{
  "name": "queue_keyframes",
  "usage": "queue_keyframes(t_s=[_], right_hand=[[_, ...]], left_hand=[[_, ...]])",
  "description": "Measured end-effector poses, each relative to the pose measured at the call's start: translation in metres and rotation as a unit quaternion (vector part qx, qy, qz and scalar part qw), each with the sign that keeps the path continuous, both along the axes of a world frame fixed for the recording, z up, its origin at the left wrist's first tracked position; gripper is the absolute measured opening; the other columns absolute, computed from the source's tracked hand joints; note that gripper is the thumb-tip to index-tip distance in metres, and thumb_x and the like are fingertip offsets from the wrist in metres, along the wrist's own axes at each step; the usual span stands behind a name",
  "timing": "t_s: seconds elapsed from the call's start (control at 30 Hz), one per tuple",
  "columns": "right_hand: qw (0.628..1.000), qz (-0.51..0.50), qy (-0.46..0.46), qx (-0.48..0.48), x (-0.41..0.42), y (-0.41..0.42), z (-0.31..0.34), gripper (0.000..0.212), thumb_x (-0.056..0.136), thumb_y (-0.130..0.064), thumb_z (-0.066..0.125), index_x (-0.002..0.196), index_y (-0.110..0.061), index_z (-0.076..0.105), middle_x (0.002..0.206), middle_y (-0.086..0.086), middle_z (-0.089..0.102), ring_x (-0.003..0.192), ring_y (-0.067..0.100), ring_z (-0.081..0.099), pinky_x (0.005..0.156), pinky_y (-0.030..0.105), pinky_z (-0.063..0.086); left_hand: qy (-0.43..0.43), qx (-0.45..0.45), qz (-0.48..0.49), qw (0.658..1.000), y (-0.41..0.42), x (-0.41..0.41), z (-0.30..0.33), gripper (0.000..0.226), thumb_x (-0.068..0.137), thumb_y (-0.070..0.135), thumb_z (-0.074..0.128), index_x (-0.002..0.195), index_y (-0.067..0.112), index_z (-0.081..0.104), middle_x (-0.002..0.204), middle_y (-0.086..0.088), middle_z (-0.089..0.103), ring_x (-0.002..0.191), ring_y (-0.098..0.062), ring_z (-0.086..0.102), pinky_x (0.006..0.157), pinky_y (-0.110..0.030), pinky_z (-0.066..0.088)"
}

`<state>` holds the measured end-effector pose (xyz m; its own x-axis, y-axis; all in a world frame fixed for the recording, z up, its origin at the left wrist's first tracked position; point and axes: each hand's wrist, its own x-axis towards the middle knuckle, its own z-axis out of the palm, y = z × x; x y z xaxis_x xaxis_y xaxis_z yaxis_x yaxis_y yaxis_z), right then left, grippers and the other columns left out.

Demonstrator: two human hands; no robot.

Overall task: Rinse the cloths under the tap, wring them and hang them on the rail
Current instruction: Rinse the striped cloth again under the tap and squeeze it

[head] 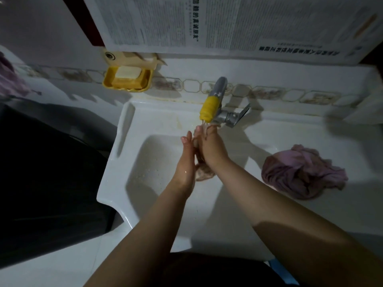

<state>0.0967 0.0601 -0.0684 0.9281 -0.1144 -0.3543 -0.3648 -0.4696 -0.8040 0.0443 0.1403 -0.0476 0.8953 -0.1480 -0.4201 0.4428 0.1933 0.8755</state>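
A white sink (pixel 132 129) sits by the wall. A pink cloth (pixel 302 172) lies in a heap on its flat right side. A yellow soap dish (pixel 126 79) with soap (pixel 127 72) sits behind its left corner.

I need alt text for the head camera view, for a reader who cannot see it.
Two bare hands, left hand and right hand, press a small pale wet cloth between flat palms under a metal tap with a yellow nozzle, above a white ceramic sink. A crumpled pink-purple cloth lies on the sink's right ledge; a yellow soap dish sits behind.
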Motion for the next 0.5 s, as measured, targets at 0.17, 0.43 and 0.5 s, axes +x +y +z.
queue_keyframes(t_s=[0.17,0.43,0.5], right_hand=[[0.991,0.051,0.092,0.088,0.006,-0.021,0.004,0.063,0.084,-0.07,0.044,0.119,-0.02,0.056,0.11,-0.001,0.067,0.104,0.019,0.063,0.093,0.037,0.046],[0.961,0.175,0.128,0.171,-0.002,-0.048,0.007,0.024,0.077,-0.021,0.075,0.095,-0.011,0.063,0.1,0.008,0.069,0.093,0.017,0.066,0.089,0.031,0.051],[0.963,0.194,0.125,0.142,-0.001,-0.047,0.008,0.039,0.068,-0.025,0.077,0.103,-0.009,0.065,0.101,0.006,0.071,0.097,0.017,0.067,0.091,0.03,0.051]], left_hand=[[-0.181,0.21,-0.075,0.958,0.021,0.007,-0.008,0.071,0.084,0.078,0.007,0.148,0.046,0.005,0.153,0.008,0.031,0.137,0.0,0.029,0.107,-0.016,0.025],[-0.376,0.392,-0.159,0.824,0.047,0.029,-0.01,0.06,0.095,0.062,0.018,0.146,0.031,0.021,0.143,-0.013,0.047,0.131,-0.026,0.043,0.106,-0.036,0.034],[-0.388,0.416,-0.167,0.806,0.047,0.036,-0.003,0.062,0.095,0.057,0.023,0.147,0.024,0.031,0.131,-0.014,0.057,0.118,-0.018,0.049,0.093,-0.019,0.033]])
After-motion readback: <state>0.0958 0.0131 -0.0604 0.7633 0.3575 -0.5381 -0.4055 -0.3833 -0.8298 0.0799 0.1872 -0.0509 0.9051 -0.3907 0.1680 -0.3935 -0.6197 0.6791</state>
